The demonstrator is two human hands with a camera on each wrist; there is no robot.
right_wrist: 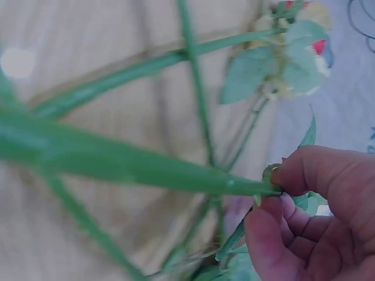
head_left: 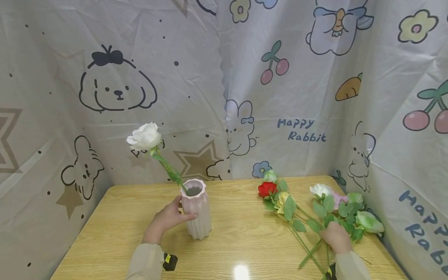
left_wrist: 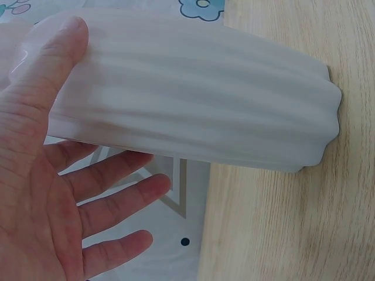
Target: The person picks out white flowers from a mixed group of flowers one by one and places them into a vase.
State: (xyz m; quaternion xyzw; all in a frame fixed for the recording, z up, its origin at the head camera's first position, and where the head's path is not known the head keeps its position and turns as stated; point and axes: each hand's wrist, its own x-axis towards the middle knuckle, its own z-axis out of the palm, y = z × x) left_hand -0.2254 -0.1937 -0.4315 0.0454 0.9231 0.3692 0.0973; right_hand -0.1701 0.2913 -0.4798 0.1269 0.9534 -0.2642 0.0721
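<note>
The left hand (head_left: 168, 217) is at the left side of a pale ribbed vase (head_left: 198, 219) that stands upright on the wooden table (head_left: 238, 237), and it holds it loosely just below the rim — the thumb lies across the near face, while the other fingers are spread, three of them standing clear of the surface in the left wrist view. One white rose (head_left: 144, 137) is in the vase, its stem leaning left over the rim, so that its bloom sits above and beyond the left hand. Well apart on the right, the right hand (head_left: 336, 236) pinches a green stem (right_wrist: 146, 167) between thumb and forefinger; which bloom it belongs to I cannot tell. Just beyond that hand lie a second white flower (head_left: 321, 190), a pink flower (head_left: 338, 199) and a large pale green flower (head_left: 370, 222), among leaves. Between the vase and the right hand, nearer the latter, lie a red rose (head_left: 267, 189) and a yellow rose (head_left: 281, 203) — their stems slanting toward the table's near edge.
</note>
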